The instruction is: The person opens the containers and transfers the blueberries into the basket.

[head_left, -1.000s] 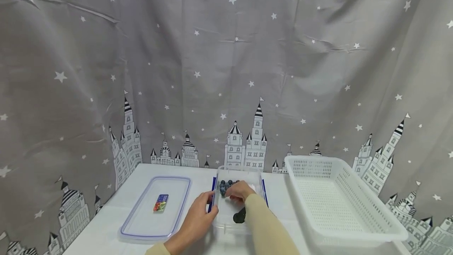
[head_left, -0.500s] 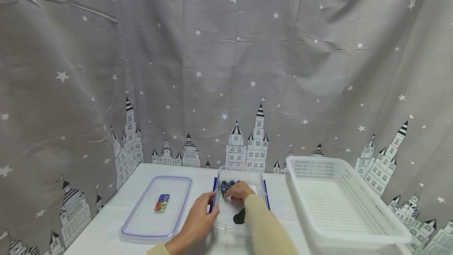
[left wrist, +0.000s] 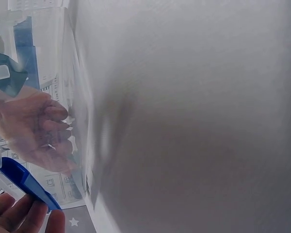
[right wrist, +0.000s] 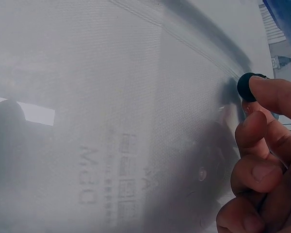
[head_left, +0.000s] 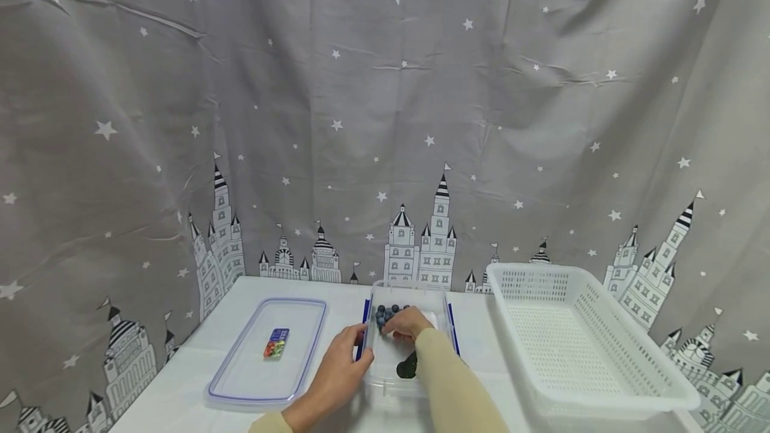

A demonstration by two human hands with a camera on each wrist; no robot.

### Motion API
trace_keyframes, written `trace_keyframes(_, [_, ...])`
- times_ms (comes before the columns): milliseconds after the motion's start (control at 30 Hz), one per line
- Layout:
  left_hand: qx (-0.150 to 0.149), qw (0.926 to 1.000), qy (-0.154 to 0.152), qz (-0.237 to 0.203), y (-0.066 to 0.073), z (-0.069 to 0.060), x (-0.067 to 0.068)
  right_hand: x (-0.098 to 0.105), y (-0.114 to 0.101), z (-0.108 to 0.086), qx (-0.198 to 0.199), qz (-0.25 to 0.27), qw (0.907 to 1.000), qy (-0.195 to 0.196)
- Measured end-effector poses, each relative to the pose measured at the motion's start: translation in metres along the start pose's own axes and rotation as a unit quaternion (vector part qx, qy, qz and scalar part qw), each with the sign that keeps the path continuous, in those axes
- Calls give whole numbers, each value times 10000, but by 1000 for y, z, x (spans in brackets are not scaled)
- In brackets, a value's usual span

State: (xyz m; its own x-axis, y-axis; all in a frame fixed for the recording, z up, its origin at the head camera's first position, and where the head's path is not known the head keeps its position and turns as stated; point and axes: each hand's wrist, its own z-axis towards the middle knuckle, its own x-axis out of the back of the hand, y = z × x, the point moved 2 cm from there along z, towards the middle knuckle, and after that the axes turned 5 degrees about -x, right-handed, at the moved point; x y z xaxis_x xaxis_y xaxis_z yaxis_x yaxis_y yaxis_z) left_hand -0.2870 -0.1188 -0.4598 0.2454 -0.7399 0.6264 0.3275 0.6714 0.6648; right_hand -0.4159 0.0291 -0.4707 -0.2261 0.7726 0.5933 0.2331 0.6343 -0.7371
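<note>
In the head view my left hand touches the left side of a clear container, thumb and fingers spread apart; in the left wrist view its fingers rest against a blue latch. My right hand is inside the container, beside a cluster of blueberries at the far left. Between thumb and fingers, the right hand pinches one dark round blueberry in the right wrist view. A dark item lies near the container's front, partly hidden by the right sleeve.
A clear lid with a blue seal and a colourful label lies left on the white table. A white perforated basket stands on the right. A grey patterned curtain hangs behind.
The right hand's fingers shift very slightly beside the blueberries. The left hand keeps its place on the container's side.
</note>
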Motion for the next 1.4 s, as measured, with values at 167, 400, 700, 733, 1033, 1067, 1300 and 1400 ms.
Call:
trace_keyframes(167, [23,10000,18,-13,-1,0,-1,-1,3,1,131,-82,9999,16])
trace_keyframes(400, [65,10000,-29,-10,0,-4,-1,0,5,-3,95,-59,9999,-100])
trace_keyframes(700, [74,9999,-90,-28,0,-3,0,0,4,1,197,-462,9987,40])
trace_keyframes(733, [89,9999,-98,-25,0,-3,0,-1,4,1,201,-493,9986,41])
trace_keyframes(1033, [238,9995,-142,-164,0,1,1,4,0,1,185,-387,9991,55])
trace_keyframes(1067, [238,9995,-145,-173,0,1,1,5,-1,1,196,-352,9992,8])
trace_keyframes(1300, [176,9996,-157,-166,1,-1,2,8,-2,-3,222,-75,9994,-257])
trace_keyframes(1400, [82,9998,-91,-186,0,-1,2,10,-3,-6,315,-74,9992,-231])
